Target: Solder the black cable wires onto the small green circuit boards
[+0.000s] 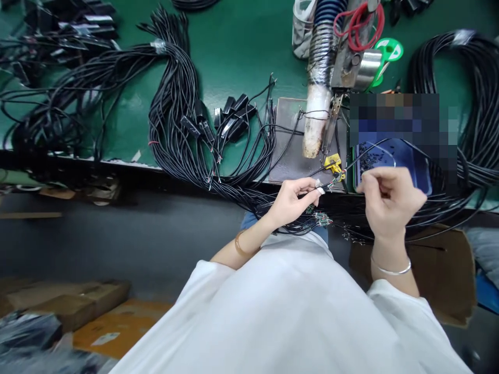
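Note:
My left hand (294, 201) pinches a thin black cable between thumb and index finger, close to the table's front edge. Fine stripped wires (334, 182) spread from the cable's end beside a small yellow clamp (333, 164). My right hand (393, 200) is closed with curled fingers in front of the blue tray (424, 171); whatever it may hold is hidden. Below the left fingertips, small green circuit boards (322, 218) with wires hang over my lap. Another black cable (368, 150) arches from near the clamp toward the right.
Bundled black cables (173, 104) lie at left, with black plastic housings (236, 117) beside them. A foil-wrapped hose (317, 104) reaches down over a grey mat (284, 150). Behind are a solder spool (368, 67) and red cord (358, 28). Another cable coil (473, 78) lies right.

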Demonstrator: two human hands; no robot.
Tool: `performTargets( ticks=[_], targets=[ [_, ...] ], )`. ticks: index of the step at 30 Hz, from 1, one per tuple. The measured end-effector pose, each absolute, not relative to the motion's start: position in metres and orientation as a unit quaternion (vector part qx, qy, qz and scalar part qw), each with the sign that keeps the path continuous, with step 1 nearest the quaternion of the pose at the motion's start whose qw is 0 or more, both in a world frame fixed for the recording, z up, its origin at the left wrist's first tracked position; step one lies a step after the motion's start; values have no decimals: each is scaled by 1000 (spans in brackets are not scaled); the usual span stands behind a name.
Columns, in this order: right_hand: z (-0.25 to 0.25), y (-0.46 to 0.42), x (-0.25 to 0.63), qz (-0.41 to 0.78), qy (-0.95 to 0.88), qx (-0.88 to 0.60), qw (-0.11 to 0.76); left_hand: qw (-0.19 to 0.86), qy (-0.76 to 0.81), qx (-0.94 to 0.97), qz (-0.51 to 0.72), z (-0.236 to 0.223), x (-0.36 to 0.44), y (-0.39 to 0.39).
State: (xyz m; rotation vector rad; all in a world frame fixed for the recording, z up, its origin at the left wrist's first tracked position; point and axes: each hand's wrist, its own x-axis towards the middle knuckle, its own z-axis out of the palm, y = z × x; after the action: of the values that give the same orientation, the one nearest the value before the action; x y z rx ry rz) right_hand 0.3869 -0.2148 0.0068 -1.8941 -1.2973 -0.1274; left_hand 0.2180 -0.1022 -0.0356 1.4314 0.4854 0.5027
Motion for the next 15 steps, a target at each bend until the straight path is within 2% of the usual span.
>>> performTargets(
  ticks=[2, 10, 13, 15],
  targets=[
    [-2, -226, 384, -58, -538, -749, 382, 696, 221, 645, 227, -36, 220, -102],
    [-26, -223, 383, 48, -648, -695, 309, 676, 237, 667, 206, -46, 222, -107],
    [-26, -231, 396, 39, -671, -699, 245, 696, 262, 633, 216, -51, 223, -108],
    [-22, -239, 413, -1, -624, -748, 226, 719, 268, 605, 213, -54, 223, -108]
  ],
)
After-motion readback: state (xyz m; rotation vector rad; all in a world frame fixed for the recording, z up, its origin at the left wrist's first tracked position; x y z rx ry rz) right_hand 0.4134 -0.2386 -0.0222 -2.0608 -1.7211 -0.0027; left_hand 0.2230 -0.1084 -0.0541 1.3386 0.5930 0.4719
